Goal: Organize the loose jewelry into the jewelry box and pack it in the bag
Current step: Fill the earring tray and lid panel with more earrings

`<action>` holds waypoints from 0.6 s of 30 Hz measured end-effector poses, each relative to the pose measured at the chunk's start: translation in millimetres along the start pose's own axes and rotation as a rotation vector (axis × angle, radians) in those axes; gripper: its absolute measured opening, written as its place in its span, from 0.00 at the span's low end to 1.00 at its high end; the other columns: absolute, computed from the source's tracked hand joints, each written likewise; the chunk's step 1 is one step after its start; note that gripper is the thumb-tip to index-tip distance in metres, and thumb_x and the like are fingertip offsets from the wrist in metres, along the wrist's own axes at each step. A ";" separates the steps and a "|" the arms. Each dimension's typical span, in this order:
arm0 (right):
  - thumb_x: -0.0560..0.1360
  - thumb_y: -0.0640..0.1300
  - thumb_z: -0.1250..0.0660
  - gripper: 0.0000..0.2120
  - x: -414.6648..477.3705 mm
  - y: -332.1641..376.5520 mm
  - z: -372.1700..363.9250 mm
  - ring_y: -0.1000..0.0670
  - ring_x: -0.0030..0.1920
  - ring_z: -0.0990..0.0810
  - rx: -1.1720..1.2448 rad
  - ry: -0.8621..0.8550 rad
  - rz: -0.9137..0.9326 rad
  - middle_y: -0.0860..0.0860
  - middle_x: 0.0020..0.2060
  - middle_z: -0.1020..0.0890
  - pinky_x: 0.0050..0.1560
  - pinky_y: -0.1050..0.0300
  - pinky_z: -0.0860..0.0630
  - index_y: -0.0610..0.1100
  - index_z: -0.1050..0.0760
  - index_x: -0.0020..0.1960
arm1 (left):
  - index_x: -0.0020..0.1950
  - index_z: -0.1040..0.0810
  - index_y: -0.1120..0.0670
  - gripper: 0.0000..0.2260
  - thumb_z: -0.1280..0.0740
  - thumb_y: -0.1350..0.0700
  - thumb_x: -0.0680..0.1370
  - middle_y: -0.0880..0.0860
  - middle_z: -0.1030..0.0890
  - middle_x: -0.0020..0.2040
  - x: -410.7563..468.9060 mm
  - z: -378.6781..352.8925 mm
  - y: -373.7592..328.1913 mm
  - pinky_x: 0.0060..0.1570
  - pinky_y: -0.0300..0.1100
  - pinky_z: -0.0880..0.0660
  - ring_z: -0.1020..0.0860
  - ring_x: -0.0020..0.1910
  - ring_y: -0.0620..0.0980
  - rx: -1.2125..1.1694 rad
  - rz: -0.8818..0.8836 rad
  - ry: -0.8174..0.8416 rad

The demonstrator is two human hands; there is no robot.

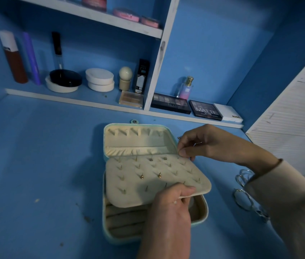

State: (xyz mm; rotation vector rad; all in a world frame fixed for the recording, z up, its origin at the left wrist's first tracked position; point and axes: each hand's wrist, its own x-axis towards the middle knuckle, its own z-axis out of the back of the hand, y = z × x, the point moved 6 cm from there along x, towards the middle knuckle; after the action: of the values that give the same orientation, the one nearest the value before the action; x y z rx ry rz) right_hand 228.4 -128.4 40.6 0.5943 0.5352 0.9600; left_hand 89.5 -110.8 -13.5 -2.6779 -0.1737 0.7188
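At the middle of the table [35,165] sits the box [108,212], open, its lid [138,139] laid back toward 12 o'clock. Its earring panel [148,180] is lifted clear of the tray below. My left hand [168,208] pinches the panel's 5 o'clock edge, thumb on top and fingers under. My right hand [204,144] is at the 1 o'clock corner, thumb and forefinger closed narrow on what looks like a small stud [178,156], its post touching the fabric. A few studs [142,176] are already seated in the panel's rows.

I judge we are midway through loading earrings, with this one about to go in. The next move calls for a steady panel, the post pushed straight through a hole, and probably a backing fitted from beneath.

Bangles [243,199] lie loose at 3 o'clock of the box, beside my right sleeve, not yet packed. Palettes [204,110] line the shelf [91,98] at 12 o'clock. I see no bag.
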 end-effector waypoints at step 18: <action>0.74 0.34 0.32 0.06 7.1 4.1 -2.0 0.55 0.32 0.22 0.017 0.105 -0.053 0.50 0.32 0.19 0.38 0.64 0.25 0.43 0.20 0.40 | 0.20 0.21 0.53 0.11 0.33 0.55 0.63 0.46 0.22 0.28 7.6 6.9 -3.6 0.51 0.40 0.30 0.25 0.34 0.44 0.205 -0.242 0.109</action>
State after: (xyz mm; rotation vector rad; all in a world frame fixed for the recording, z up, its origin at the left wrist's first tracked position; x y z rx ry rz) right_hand 228.0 -120.0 40.8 0.5448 0.6498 0.9409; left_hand 92.5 -103.7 -21.2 -2.4389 -0.3670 0.4860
